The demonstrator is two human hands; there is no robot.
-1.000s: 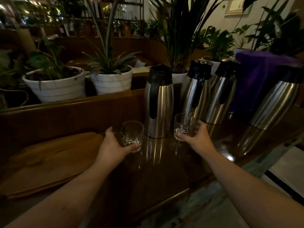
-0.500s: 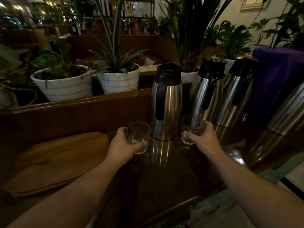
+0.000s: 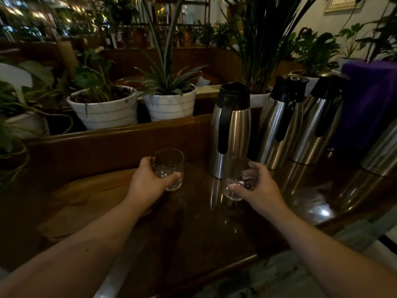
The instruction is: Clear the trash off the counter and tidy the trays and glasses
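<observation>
Two short clear glasses are in my hands above the dark glossy counter (image 3: 193,229). My left hand (image 3: 148,186) grips the left glass (image 3: 168,166) from its left side, thumb across the front. The right glass (image 3: 238,179) is held by my right hand (image 3: 257,190), fingers wrapped round its far side and thumb near its base. Both glasses look empty and upright. A stack of wooden trays (image 3: 86,203) lies on the counter to the left of my left hand.
Three steel thermos jugs with black tops (image 3: 232,134) (image 3: 279,125) (image 3: 318,123) stand in a row behind the glasses, a fourth at the right edge (image 3: 382,151). A purple cloth (image 3: 369,100) hangs behind them. White plant pots (image 3: 105,108) (image 3: 169,104) sit past the wooden ledge.
Both hands closed on the glasses and drew them a little toward me, away from the nearest jug. The right glass now looks lifted off the counter.
</observation>
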